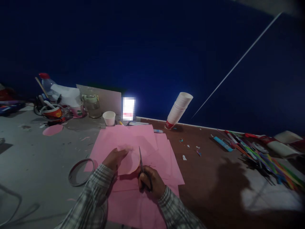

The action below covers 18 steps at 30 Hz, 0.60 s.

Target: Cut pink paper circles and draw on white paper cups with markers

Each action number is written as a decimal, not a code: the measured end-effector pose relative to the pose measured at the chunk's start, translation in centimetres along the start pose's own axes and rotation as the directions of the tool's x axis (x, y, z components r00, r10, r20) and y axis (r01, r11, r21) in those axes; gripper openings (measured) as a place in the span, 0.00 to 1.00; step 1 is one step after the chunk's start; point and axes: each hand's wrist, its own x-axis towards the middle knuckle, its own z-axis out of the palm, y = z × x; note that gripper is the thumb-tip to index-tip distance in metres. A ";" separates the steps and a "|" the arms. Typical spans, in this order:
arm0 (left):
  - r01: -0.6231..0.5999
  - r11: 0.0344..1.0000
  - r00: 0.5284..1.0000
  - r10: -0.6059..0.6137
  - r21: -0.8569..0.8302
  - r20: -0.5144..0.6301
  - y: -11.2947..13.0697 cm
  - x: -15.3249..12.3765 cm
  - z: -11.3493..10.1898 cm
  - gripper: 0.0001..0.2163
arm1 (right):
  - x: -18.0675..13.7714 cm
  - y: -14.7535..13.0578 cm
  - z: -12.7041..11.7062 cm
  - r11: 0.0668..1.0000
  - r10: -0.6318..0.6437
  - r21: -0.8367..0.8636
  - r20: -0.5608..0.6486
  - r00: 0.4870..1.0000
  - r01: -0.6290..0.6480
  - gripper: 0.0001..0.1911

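Note:
My left hand (116, 158) grips a piece of pink paper (128, 163) by its left side, with thumb and fingers pressed together. The paper's right edge is cut in a curve. In my right hand (152, 181) are dark-handled scissors (141, 159), their blades pointing up and away along that curved edge. Whether the blades touch the paper I cannot tell. Beneath both hands several pink sheets (166, 156) lie overlapping on the table.
A grey ring (81, 173) lies left of my left forearm. Behind the sheets stand a white paper cup (109, 118) and a leaning stack of paper cups (178, 109). Coloured pipe cleaners and pens (269, 162) are heaped at right. A cut pink oval (52, 129) lies at left.

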 end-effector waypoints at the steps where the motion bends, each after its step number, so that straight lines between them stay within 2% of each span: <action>1: 0.002 1.000 1.000 -0.002 0.000 -0.002 0.0 0.0 0.0 0.17 | 0.0 0.0 0.0 1.000 0.001 0.005 -0.004 1.000 -0.001 0.31; 18: 0.012 1.000 1.000 -0.012 0.022 -0.015 0.2 0.2 -0.6 0.16 | -0.1 0.3 0.3 1.000 0.009 -0.010 -0.023 1.000 -0.009 0.28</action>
